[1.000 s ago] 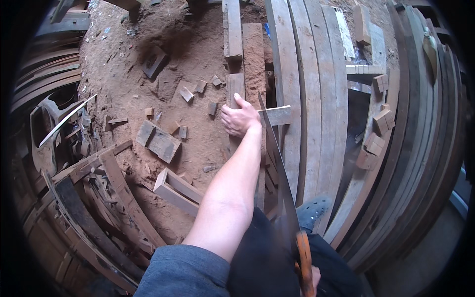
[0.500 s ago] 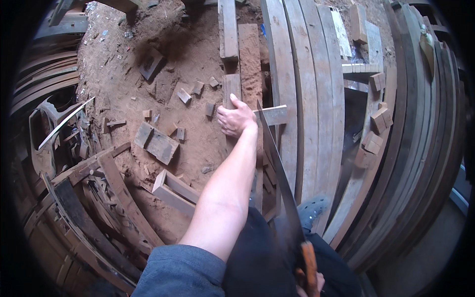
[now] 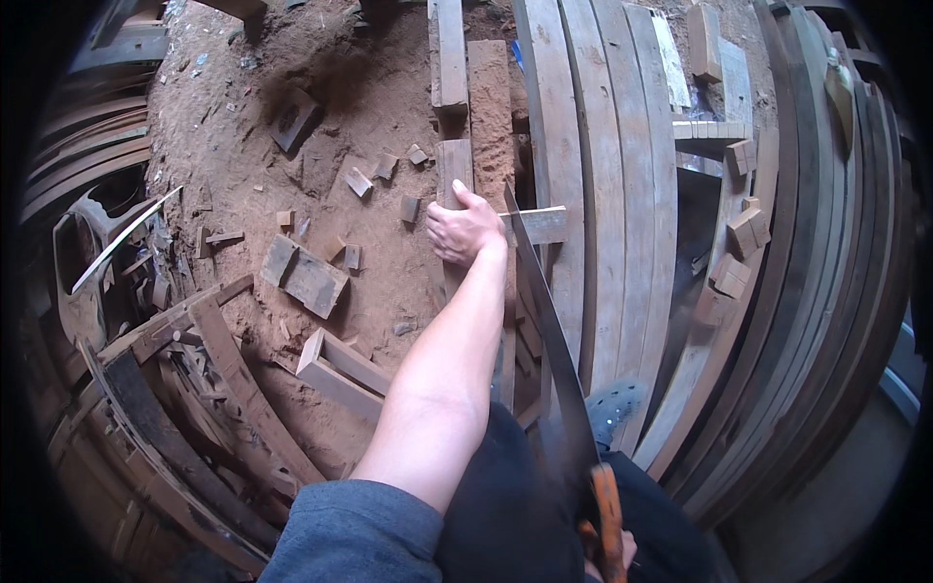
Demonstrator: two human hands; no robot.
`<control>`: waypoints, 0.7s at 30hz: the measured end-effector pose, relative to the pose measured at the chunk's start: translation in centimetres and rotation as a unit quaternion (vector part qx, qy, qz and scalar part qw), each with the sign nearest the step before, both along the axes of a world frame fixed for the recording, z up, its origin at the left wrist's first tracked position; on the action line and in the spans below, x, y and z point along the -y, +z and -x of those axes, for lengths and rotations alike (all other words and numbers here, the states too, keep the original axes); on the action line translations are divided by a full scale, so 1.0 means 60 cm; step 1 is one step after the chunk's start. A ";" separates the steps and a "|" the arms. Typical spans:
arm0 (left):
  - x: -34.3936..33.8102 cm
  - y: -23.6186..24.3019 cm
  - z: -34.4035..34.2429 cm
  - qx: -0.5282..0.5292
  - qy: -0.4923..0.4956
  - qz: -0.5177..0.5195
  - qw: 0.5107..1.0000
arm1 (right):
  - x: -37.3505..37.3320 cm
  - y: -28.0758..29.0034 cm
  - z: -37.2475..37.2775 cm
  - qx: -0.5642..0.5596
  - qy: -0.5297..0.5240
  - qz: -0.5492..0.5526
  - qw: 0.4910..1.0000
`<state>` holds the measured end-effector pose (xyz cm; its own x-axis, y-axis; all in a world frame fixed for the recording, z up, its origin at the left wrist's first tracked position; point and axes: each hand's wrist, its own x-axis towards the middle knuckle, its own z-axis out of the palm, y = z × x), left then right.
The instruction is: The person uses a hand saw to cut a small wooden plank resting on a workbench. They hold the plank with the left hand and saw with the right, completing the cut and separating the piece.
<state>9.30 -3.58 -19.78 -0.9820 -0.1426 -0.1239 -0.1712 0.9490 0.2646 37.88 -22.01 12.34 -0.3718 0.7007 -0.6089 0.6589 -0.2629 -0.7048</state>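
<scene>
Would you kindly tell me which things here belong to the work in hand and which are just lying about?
Apparently in use:
left hand, on a brown block
right hand, on the saw
short board, beside the saw

Apparently lying about:
small blocks on the dirt
grey plank
open frame

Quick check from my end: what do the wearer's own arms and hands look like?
The ungloved left hand and bare left forearm show no watch or bracelet; a short, dark blue-grey fabric sleeve covers the upper arm. The partly hidden right hand looks ungloved; its sleeve isn't visible.
</scene>
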 end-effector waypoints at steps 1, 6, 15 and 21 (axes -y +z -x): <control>0.001 0.000 -0.001 0.002 0.001 0.001 1.000 | 0.007 0.017 -0.013 0.004 -0.016 0.020 1.000; 0.002 0.004 -0.001 0.011 -0.011 0.000 1.000 | 0.002 -0.064 0.020 -0.038 -0.167 0.136 0.976; 0.000 0.002 -0.001 -0.009 -0.005 -0.005 1.000 | -0.030 0.032 0.007 -0.036 -0.021 0.061 0.997; 0.001 0.001 0.000 0.012 -0.013 0.014 1.000 | 0.008 -0.075 0.014 -0.037 -0.152 0.098 0.983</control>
